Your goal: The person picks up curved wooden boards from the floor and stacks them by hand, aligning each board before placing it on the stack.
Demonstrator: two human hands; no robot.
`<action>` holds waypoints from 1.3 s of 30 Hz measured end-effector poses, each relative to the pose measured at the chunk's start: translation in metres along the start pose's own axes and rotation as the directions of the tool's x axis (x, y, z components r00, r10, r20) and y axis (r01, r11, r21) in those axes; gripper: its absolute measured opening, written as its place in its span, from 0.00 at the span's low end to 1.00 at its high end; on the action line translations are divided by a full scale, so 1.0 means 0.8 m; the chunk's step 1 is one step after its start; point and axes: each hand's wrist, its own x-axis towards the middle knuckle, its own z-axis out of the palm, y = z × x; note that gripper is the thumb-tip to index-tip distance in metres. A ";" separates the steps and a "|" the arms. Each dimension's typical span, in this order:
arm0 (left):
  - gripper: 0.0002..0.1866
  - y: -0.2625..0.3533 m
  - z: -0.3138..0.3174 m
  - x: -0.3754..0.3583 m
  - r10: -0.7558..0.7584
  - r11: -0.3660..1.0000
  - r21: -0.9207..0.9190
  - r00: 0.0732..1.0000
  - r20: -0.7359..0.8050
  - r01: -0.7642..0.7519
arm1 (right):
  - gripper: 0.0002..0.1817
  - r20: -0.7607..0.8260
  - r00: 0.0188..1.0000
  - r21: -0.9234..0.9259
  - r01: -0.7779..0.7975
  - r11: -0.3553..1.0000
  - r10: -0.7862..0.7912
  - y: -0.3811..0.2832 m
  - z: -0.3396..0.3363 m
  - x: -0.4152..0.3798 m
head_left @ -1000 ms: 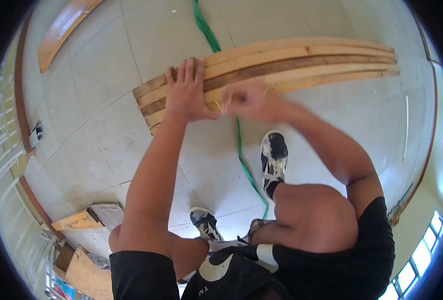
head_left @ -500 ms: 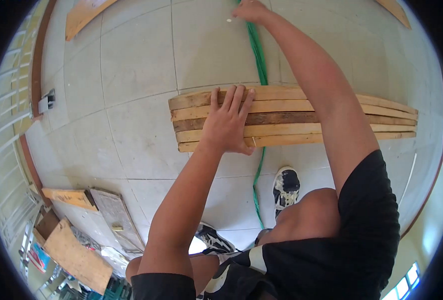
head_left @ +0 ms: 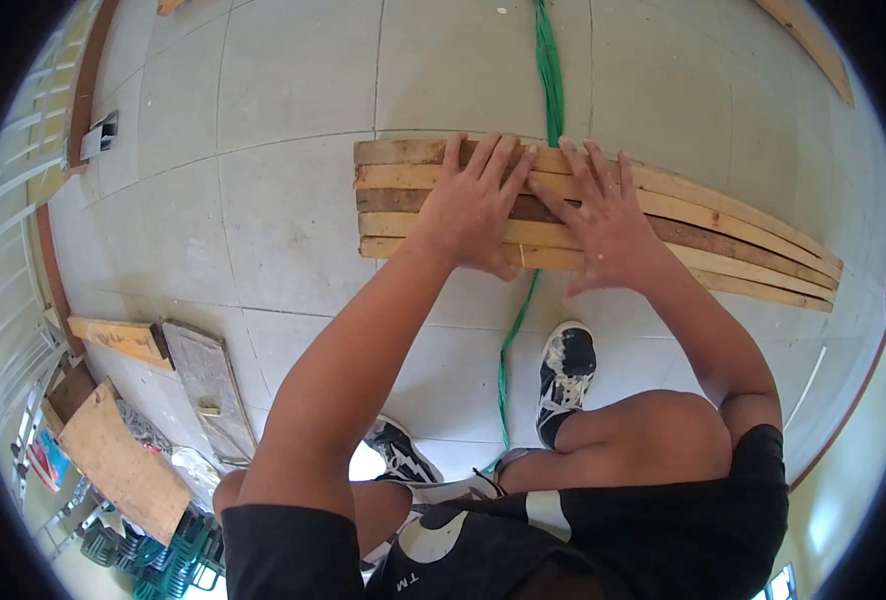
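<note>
Several narrow wooden planks lie side by side on the tiled floor, their edges pressed closely together at the left end. My left hand rests across them with its fingers spread toward the far edge and its thumb by the near edge. Just to its right, my right hand also lies on the planks, fingers fanned out. A twisted green plastic strip runs beneath the planks. Its thinner end comes out on the near side and trails toward my feet; the part under the wood is hidden.
My shoes stand on the near side of the planks. A wooden block, a grey board and a plywood sheet lie at the lower left. White railings line the left side. Another board is at the upper right.
My right hand has come back from the far part of the green strip, letting it go, and now lies on the planks beside my left hand. The planks appear slightly higher in view and more slanted.
</note>
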 end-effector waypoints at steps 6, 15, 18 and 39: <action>0.65 0.006 0.001 -0.006 0.039 0.999 0.031 0.999 -0.028 -0.038 | 0.63 -0.147 0.988 0.103 -0.024 0.994 0.039 -0.002 0.029 0.001; 0.60 -0.029 -0.016 -0.061 -0.058 0.998 -0.017 0.975 -0.215 0.056 | 0.61 -0.173 0.984 0.159 0.000 0.987 0.028 -0.005 0.035 0.005; 0.46 -0.080 -0.049 -0.150 -0.146 0.987 -0.109 0.926 -0.347 0.115 | 0.61 -0.220 0.976 0.174 0.047 0.984 -0.008 -0.007 0.037 0.009; 0.30 -0.411 -0.068 -0.765 -0.995 -0.009 0.023 -0.006 -0.102 1.000 | 0.70 0.039 0.991 -0.129 -0.124 0.984 0.130 -0.029 0.040 0.015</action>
